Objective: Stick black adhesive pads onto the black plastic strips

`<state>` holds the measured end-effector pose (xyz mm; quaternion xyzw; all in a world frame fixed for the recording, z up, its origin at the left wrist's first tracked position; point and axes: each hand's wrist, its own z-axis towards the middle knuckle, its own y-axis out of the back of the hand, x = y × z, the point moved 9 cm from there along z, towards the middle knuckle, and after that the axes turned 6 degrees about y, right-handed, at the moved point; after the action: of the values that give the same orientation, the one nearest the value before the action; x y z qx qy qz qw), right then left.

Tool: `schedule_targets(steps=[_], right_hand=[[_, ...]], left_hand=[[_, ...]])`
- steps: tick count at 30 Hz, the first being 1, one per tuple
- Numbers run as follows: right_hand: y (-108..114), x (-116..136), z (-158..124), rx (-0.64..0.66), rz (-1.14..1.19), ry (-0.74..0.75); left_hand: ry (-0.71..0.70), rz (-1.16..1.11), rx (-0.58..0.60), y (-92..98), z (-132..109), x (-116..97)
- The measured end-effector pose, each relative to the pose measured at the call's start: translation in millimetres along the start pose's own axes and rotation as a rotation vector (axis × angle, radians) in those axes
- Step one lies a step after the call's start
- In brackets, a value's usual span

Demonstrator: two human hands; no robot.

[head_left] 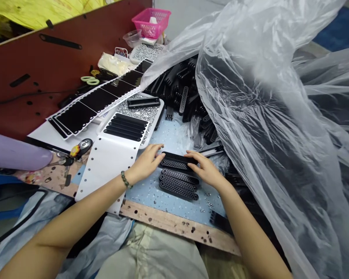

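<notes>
Several black strips with rounded ends and a lattice-textured face (178, 189) lie in a row on the blue work surface in front of me. My left hand (147, 162) has its thumb and fingers at the left end of the farthest strips. At their right end, my right hand (205, 168) pinches with thumb and forefinger. Between the two hands lies the black textured strip (174, 164). Left of them, a white backing sheet (112, 166) carries several black adhesive strips (126, 127) and overhangs the table edge.
Behind the sheet stands a tray of small metal pieces (155, 116), with black parts on it. More black sticker sheets (104, 97), green-handled scissors (90, 80), keys (75, 151) and a purple bottle (17, 151) are leftward. Clear plastic (250, 97) covers piled black parts (174, 77) at right.
</notes>
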<state>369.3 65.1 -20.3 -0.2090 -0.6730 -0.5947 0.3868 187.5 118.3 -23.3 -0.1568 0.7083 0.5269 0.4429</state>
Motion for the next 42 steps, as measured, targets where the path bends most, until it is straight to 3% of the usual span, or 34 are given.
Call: schedule_targets(steps=[3, 7, 9, 12, 17, 22, 25, 28, 31, 33, 35, 37, 39, 42], right_hand=[[-3.2, 3.8, 7.8, -0.005, 0.000, 0.041], [-1.5, -3.7, 12.6, -0.053, 0.014, 0.012], [0.4, -8.2, 13.6, -0.076, -0.011, -0.011], [-0.2, -4.8, 13.3, -0.065, -0.082, 0.029], [-5.9, 4.1, 0.1, 0.027, -0.043, 0.090], [-9.0, 5.2, -15.6, 0.075, -0.023, 0.031], [-14.0, 10.8, -20.7, 0.100, -0.074, 0.033], [-15.3, 15.4, -24.6, 0.096, -0.136, 0.041], [-6.6, 23.6, -24.0, -0.007, -0.223, 0.056], [-0.5, 35.1, -18.3, -0.128, -0.236, 0.067], [-5.5, 50.0, -6.4, -0.210, -0.167, 0.061], [-29.6, 66.6, 13.3, -0.178, -0.035, 0.043], [-68.1, 84.1, 37.5, -0.071, 0.123, 0.029], [-123.7, 108.0, 73.3, 0.049, 0.380, 0.044]], left_hand=[[0.081, -0.056, 0.049, -8.4, 14.1, 9.4], [0.083, -0.313, 0.018, -12.0, 22.4, 12.7], [0.044, -0.329, 0.002, -13.2, 21.5, 11.0], [-0.025, -0.206, 0.004, -12.7, 15.7, 5.2], [-0.103, -0.060, 0.148, -12.5, -5.8, -9.3], [-0.291, 0.156, 0.305, -35.6, -32.4, -27.1], [-0.314, 0.249, 0.275, -44.1, -38.5, -30.4], [-0.372, 0.266, 0.219, -36.5, -45.8, -41.1], [-0.503, 0.230, 0.048, -3.5, -54.3, -54.2], [-0.574, 0.131, -0.260, 39.5, -59.5, -54.2], [-0.540, -0.026, -0.620, 84.4, -64.8, -36.0], [-0.428, -0.176, -0.857, 111.7, -64.0, -9.3], [-0.340, -0.281, -0.957, 122.0, -57.8, 8.5], [-0.358, -0.405, -1.038, 127.1, -57.0, 11.8]])
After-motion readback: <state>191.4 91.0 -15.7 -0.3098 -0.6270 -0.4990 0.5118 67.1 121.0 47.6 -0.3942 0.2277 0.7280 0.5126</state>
